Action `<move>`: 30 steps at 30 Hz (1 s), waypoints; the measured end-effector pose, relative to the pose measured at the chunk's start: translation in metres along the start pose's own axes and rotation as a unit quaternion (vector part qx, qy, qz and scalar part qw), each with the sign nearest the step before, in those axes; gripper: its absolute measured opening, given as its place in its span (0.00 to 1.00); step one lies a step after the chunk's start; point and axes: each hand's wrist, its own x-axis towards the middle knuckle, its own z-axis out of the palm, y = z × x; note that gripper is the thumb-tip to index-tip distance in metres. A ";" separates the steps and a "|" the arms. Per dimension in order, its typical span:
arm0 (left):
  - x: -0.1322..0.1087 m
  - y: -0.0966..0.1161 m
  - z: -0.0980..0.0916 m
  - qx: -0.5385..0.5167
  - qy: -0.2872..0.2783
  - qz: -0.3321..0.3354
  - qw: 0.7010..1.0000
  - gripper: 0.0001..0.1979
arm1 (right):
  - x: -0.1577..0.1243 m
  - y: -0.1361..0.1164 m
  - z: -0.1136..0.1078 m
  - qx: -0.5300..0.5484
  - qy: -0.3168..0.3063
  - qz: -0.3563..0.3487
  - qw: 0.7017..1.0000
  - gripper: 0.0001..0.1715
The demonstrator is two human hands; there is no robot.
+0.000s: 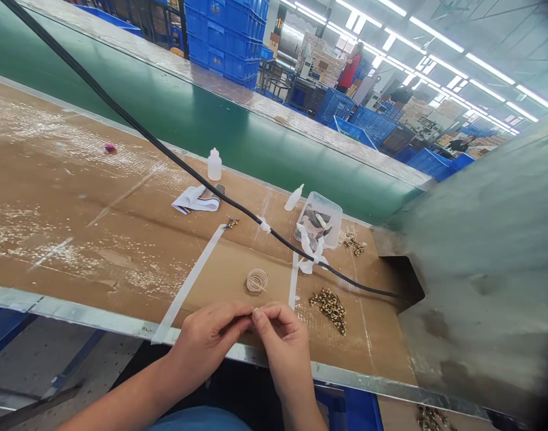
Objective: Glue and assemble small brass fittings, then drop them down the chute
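My left hand (208, 338) and my right hand (282, 344) meet fingertip to fingertip at the near edge of the cardboard-covered bench (76, 203). Both pinch something tiny between thumb and forefinger, too small to make out. Just beyond my fingers sits a small clear round cap (256, 281). A pile of small gold-and-black parts (330, 304) lies to the right of my right hand. A second, smaller scatter of such parts (353, 243) lies further back.
A black cable (166, 149) runs diagonally across the bench. A clear plastic tub (321, 218), two small white bottles (214, 164), a ribbon cable (195, 200) and white tape strips (193, 278) lie on it. Behind runs a green conveyor belt (188, 114); blue crates (229, 36) stand beyond.
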 end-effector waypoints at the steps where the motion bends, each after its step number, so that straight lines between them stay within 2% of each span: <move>1: 0.001 0.000 -0.001 -0.011 -0.006 -0.012 1.000 0.07 | 0.000 0.000 0.000 -0.014 -0.002 -0.007 1.000 0.12; 4: 0.001 -0.003 -0.003 -0.072 -0.035 -0.080 0.994 0.06 | -0.001 -0.002 -0.002 -0.052 -0.012 -0.030 0.998 0.11; 8: 0.002 -0.007 -0.003 -0.175 -0.081 -0.169 0.966 0.07 | -0.002 -0.002 -0.006 -0.080 -0.020 -0.044 0.996 0.10; 11: 0.004 -0.007 -0.004 -0.236 -0.082 -0.213 0.944 0.07 | 0.002 -0.001 -0.012 -0.134 0.012 -0.066 0.989 0.08; 13: 0.007 -0.007 -0.006 -0.257 -0.074 -0.233 0.935 0.08 | 0.006 -0.002 -0.016 -0.198 0.051 -0.099 0.974 0.06; 16: 0.012 -0.009 -0.011 -0.230 -0.059 -0.219 0.946 0.07 | 0.014 -0.004 -0.021 -0.277 0.077 -0.157 0.945 0.06; 18: 0.015 -0.012 -0.014 -0.192 -0.048 -0.191 0.961 0.07 | 0.020 -0.005 -0.021 -0.296 0.076 -0.179 0.935 0.07; 22: 0.016 -0.019 -0.016 -0.152 -0.028 -0.159 0.975 0.06 | 0.028 -0.004 -0.017 -0.303 0.058 -0.184 0.933 0.07; 30: 0.014 -0.019 -0.014 -0.148 -0.034 -0.157 0.976 0.06 | 0.032 -0.009 -0.014 -0.325 0.053 -0.214 0.920 0.06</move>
